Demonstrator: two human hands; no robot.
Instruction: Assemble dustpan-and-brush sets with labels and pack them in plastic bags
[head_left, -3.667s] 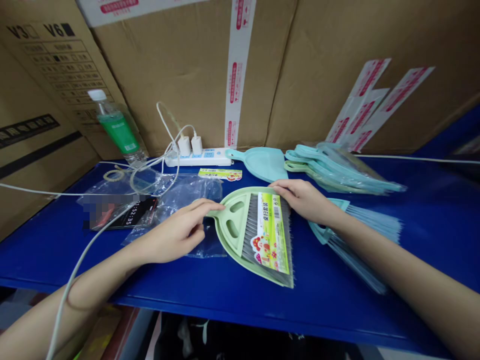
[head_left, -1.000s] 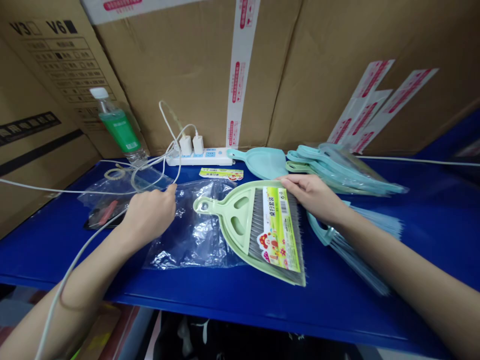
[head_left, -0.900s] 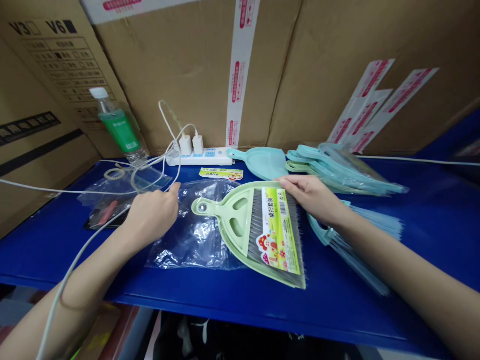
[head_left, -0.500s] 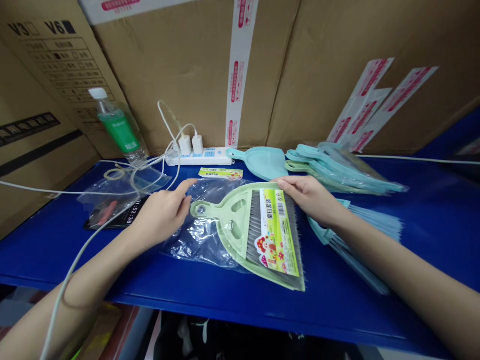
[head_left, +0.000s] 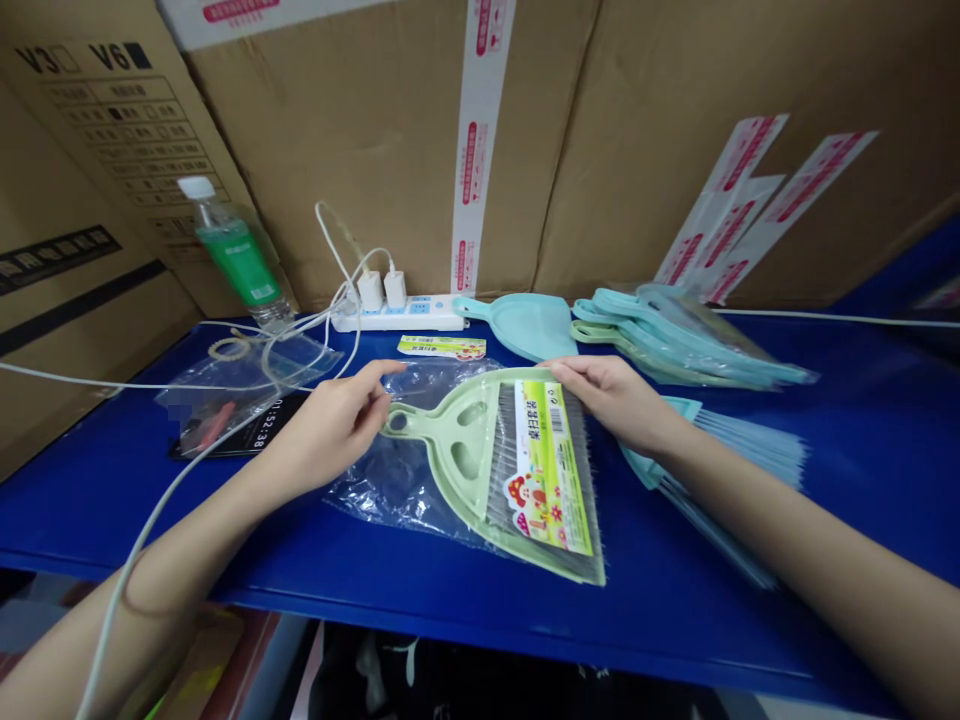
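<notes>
A light green dustpan (head_left: 459,432) lies tilted over a clear plastic bag (head_left: 409,495) on the blue table. A grey-bristled brush (head_left: 506,455) with a printed yellow-green card (head_left: 551,470) rests in the pan. My right hand (head_left: 611,400) pinches the upper right corner of the dustpan, thumb and fingers closed on it. By the dustpan's handle, my left hand (head_left: 337,428) has its index finger extended and the other fingers curled at the bag's upper left edge. What its curled fingers grip is partly hidden.
A blue dustpan (head_left: 529,325), bagged dustpan sets (head_left: 675,335) and blue brushes (head_left: 742,440) lie at the back and right. A power strip (head_left: 412,315), white cables, a bottle (head_left: 240,255), another printed card (head_left: 442,347) and a phone (head_left: 255,430) are behind and left. Cardboard boxes (head_left: 360,130) back the table.
My left hand has moved slightly right, to the dustpan's handle end. The dustpan, with its brush and card, has shifted a little left in my right hand.
</notes>
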